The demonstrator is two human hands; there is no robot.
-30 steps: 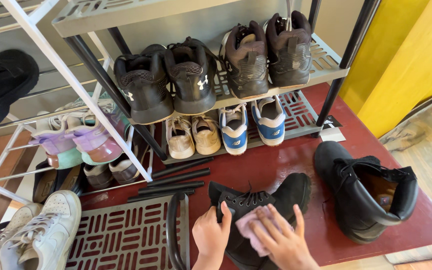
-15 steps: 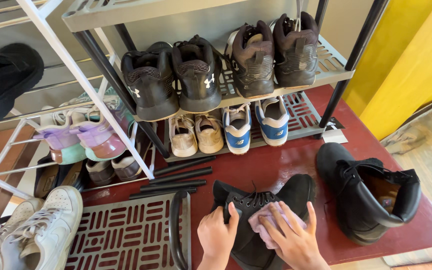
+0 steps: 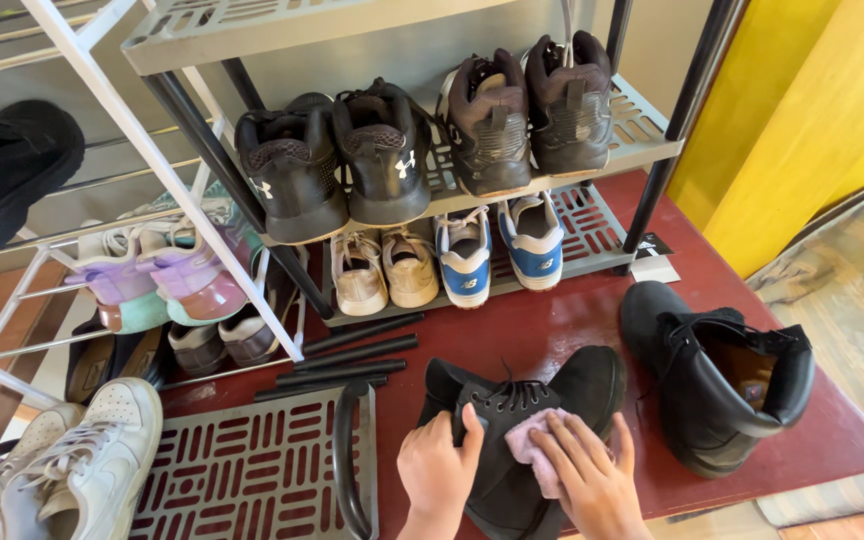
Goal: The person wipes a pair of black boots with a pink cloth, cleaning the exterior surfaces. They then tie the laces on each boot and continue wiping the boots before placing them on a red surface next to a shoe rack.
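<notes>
Boot (image 3: 537,430) in black lies on its side on the dark red floor mat (image 3: 572,330) at the near edge of the scene, its toe pointing right and far. The left hand (image 3: 439,472) is closed around the laced ankle part, thumb up against the eyelets, steadying it. The right hand (image 3: 592,480) lies flat with fingers spread, pressing a small pink cloth (image 3: 542,455) onto the boot's side; it grips nothing beyond the cloth pinned under its fingers.

Since the boot lies tipped and is held only at the collar, a hard push from the cloth could roll it or slide it toward the second black boot (image 3: 717,375), which stands upright just to the right. The cloth is small and bunched, so fingertips may slip off it and rub the leather bare. Loose laces near the left thumb could catch in the cloth. Black rods (image 3: 357,355) lie loose to the left beside a grey grid panel (image 3: 252,465); an elbow swing might scatter them toward the shoe rack (image 3: 592,235).
</notes>
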